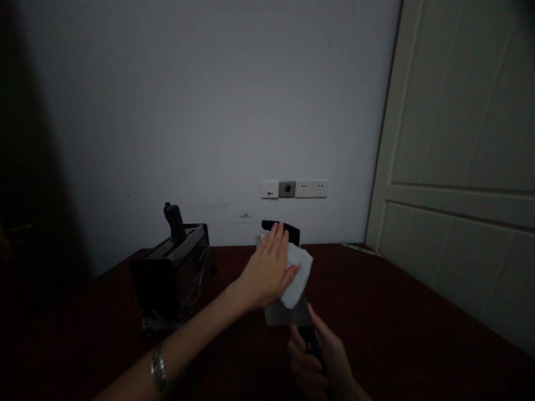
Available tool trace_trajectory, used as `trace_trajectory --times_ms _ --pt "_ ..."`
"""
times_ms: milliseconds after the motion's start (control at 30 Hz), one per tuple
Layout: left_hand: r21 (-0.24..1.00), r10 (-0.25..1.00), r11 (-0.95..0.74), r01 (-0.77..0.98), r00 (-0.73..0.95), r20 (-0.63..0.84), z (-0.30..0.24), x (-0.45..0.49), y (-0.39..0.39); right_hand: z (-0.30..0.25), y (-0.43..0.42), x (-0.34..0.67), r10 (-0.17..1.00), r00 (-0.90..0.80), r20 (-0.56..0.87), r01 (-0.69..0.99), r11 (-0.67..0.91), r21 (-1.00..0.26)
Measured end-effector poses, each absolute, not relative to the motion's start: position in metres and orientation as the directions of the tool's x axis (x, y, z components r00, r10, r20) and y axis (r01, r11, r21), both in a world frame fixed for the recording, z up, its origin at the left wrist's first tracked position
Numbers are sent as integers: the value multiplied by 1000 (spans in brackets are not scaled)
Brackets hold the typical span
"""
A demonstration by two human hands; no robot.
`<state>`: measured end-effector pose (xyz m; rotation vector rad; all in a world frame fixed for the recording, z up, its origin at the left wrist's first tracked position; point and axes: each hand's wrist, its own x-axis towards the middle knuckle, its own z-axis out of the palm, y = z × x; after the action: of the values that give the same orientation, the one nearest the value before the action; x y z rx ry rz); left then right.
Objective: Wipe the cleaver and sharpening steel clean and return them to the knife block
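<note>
My right hand (318, 356) is wrapped round the dark handle of a cleaver (281, 314), whose broad grey blade points away from me over the dark red table (376, 312). My left hand (267, 270) lies flat on the blade, fingers stretched out, pressing a white cloth (298, 275) against it. A bracelet sits on my left wrist. A black object (292, 229) shows just beyond my fingertips; I cannot make out what it is.
A black knife block (173, 273) with one dark handle (174, 220) sticking up stands on the table to the left. Wall sockets (295, 189) sit low on the white wall behind. A pale door (460, 167) fills the right side.
</note>
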<state>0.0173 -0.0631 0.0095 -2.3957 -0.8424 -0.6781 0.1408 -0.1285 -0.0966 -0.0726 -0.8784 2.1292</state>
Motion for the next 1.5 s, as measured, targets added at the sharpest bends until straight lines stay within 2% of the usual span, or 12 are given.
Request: trace_trajectory --times_ms 200,400,600,700,833,1033,1267,1433,1500 --pt "-348 388 -740 576 788 479 9 16 -74 -90 -129 146 673 -676 302 -700 -456 -550" --pt "-337 445 -690 640 743 500 14 16 -58 -95 -128 142 609 -712 348 -685 -497 -533" --pt "-367 414 -745 557 817 400 6 11 -75 -93 -127 144 606 -716 347 -687 -522 -506" --pt "-355 486 -711 607 789 376 9 6 -63 -94 -127 144 605 -720 341 -682 -525 -510" --pt "-318 566 -640 699 709 421 15 2 -46 -94 -129 144 589 -726 356 -678 -527 -512" --pt "-380 450 -722 578 810 377 6 4 -74 -92 -128 149 585 -700 409 -711 -520 -474" --pt "-284 566 -644 710 692 447 12 3 -53 -92 -129 149 582 -715 388 -695 -525 -492" --pt "-329 475 -722 608 782 404 2 4 -78 -91 -128 151 622 -685 379 -718 -489 -495" --pt "-334 481 -724 603 789 383 2 3 -79 -91 -128 151 626 -687 369 -713 -485 -506"
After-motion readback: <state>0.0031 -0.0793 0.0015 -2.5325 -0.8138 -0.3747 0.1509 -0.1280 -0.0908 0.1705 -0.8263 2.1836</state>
